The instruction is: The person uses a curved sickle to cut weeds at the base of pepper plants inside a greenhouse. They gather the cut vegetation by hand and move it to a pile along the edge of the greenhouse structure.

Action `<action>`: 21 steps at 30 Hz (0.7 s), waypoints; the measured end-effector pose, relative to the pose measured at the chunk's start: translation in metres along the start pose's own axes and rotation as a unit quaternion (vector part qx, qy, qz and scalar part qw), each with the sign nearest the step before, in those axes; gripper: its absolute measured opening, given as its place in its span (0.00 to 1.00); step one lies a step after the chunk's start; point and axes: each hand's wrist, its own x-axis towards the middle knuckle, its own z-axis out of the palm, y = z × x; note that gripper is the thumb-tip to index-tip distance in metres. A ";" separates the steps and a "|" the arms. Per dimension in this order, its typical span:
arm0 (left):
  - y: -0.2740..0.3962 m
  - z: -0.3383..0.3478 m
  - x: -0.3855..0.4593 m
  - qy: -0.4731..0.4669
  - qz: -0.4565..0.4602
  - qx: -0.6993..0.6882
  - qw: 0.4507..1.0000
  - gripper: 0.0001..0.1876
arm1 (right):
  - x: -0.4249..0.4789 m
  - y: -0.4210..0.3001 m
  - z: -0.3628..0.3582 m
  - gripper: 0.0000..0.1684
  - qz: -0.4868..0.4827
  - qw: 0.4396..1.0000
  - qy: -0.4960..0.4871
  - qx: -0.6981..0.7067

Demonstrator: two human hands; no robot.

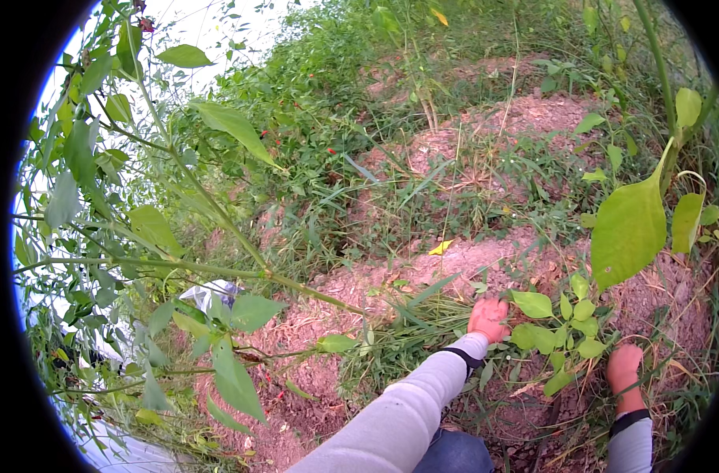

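My left hand (488, 320) is curled around a bunch of pulled-looking green grass and weeds (433, 322), whose stalks spread out to the left over the soil. Its fingertips are partly hidden. Further right, my right hand (624, 366) is bent low among grass stems close to the ground. Its back faces me, so whether stems lie in the fingers is hidden. Between the two hands grows a small broad-leaved plant (557, 334) with light green leaves. Reddish, crumbly soil (483, 260) lies just beyond them.
A branching pepper-like stem (217, 210) crosses the left side close to the camera. A large leaf (628, 227) hangs at the right. Bushes with small red fruits (282, 139) stand further back. Pale plastic (211, 294) shows through leaves. My knee (457, 452) is below.
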 end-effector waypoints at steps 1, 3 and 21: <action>0.001 0.000 0.001 -0.003 -0.001 -0.003 1.000 0.27 | -0.001 0.001 -0.001 0.08 0.002 1.000 -0.001 -0.007; -0.007 0.014 0.004 0.020 -0.011 -0.066 0.998 0.27 | -0.003 0.003 -0.003 0.08 0.009 1.000 -0.001 -0.017; -0.060 0.055 -0.008 -0.001 -0.038 -0.194 0.980 0.18 | 0.002 0.017 -0.098 0.15 -0.156 0.977 0.132 0.053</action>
